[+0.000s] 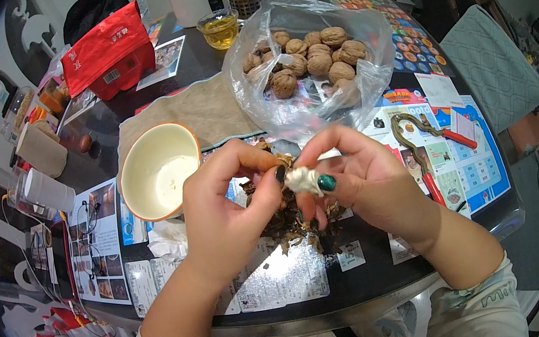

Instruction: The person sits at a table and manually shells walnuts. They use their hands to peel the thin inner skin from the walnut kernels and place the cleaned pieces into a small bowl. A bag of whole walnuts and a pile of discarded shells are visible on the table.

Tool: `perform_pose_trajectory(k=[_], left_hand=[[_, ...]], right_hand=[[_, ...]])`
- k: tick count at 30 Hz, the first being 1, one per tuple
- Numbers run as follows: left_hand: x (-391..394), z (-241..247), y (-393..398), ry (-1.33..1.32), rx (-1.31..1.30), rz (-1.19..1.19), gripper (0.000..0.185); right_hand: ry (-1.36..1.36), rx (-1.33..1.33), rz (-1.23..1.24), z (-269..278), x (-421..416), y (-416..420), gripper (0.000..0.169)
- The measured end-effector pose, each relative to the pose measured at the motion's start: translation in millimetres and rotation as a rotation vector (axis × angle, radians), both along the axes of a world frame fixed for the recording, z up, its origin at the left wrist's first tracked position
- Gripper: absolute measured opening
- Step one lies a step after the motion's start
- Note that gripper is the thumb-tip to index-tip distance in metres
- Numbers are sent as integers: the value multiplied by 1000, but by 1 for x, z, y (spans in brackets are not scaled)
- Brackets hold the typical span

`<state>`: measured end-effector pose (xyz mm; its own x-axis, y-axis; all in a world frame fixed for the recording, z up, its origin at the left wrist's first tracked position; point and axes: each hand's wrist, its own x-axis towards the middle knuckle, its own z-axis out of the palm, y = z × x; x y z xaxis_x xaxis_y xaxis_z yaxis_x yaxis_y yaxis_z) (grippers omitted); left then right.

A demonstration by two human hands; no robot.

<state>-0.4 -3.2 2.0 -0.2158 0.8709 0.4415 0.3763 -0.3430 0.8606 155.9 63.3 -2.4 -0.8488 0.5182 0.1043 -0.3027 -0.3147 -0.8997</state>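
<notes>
A pale, peeled walnut kernel (304, 181) sits between the thumb and fingers of my right hand (353, 172). The thumb and forefinger of my left hand (231, 189) pinch at its left side; whether they grip a bit of skin there I cannot tell. Beneath both hands lies a heap of brown walnut skins and shell bits (282, 223), partly hidden by them. Just left of my left hand stands a cream bowl (158, 168) with an orange rim, a few small crumbs at its bottom. Beyond my hands, a clear plastic bag (260, 102) holds several whole walnuts (319, 63).
A nutcracker with red handles (429, 182) rests on printed sheets at right. Crumpled tissue (168, 237) is by the bowl. Behind stand a glass cup of yellow liquid (219, 28) and a red pouch (106, 52). Eyeglasses (93, 234) and a white plastic cup (47, 189) are at left.
</notes>
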Motion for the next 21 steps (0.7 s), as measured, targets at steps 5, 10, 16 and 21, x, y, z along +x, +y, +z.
perform_pose_trajectory(k=[5, 10, 16, 21], left_hand=[[-2, -5, 3, -158, -58, -64, 9], [-5, -4, 1, -101, -14, -118, 11], [0, 3, -2, -104, -8, -107, 11], [-2, 2, -3, -140, -36, -141, 9]], right_hand=[[40, -93, 93, 5, 3, 0, 29], [121, -180, 6, 1, 2, 5, 27], [5, -53, -30, 4, 2, 4, 33], [6, -46, -80, 2, 2, 1, 27]])
